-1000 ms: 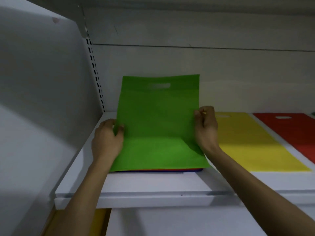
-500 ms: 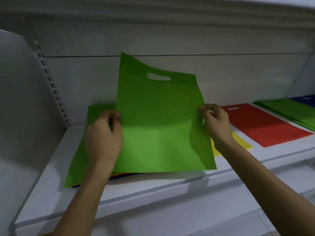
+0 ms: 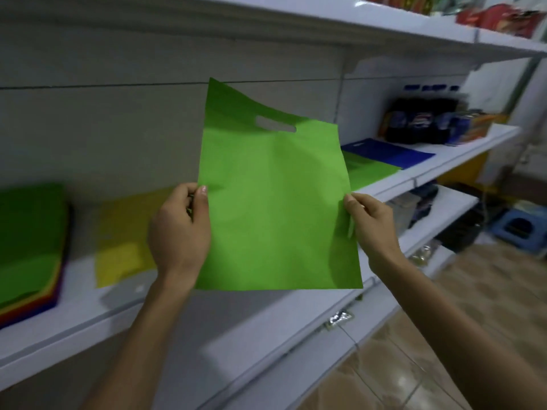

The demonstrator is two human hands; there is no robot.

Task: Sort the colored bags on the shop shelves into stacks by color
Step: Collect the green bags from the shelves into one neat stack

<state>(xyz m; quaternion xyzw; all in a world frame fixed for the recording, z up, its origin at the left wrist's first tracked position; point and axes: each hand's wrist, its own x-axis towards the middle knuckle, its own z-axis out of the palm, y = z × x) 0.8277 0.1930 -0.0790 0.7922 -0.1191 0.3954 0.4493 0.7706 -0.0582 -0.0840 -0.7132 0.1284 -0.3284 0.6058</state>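
in the air before the middle shelf: green bag [image 3: 275,208] held up flat and nearly upright, handle cut-out [image 3: 275,124] at the top, clear of the shelf [image 3: 88,309] and touching nothing but the two grips.
left grip [image 3: 180,229]: clamped on the bag's left edge, thumb in front, fingers curled behind.
right grip [image 3: 371,229]: pinched on the bag's right edge, a small fold of fabric bunched under the fingertips.
unsorted pile [image 3: 26,232]: far left on the shelf, green on top, with yellow, red and blue edges showing beneath; judged thick, so plenty left to sort.
yellow bag [image 3: 124,238]: flat on the shelf just beside the pile, apart from it; one bag or a thin stack, cannot tell.
green stack [image 3: 370,170]: further right along the shelf, low and flat, partly behind the held bag; judged the likely place for this one.
blue bags [image 3: 390,153]: just beyond the green stack; touching or overlapping it, cannot tell which.
progress: judged early to midway; colour places begun, pile far from used up, held bag not yet laid down.
hidden: stretch of shelf behind the held bag covered, so any stack there unseen; left side of the pile cut off by the frame edge; number of bags in each stack unreadable.
hard to make out: dark packets [image 3: 420,122] at the far right blurred, labels illegible.
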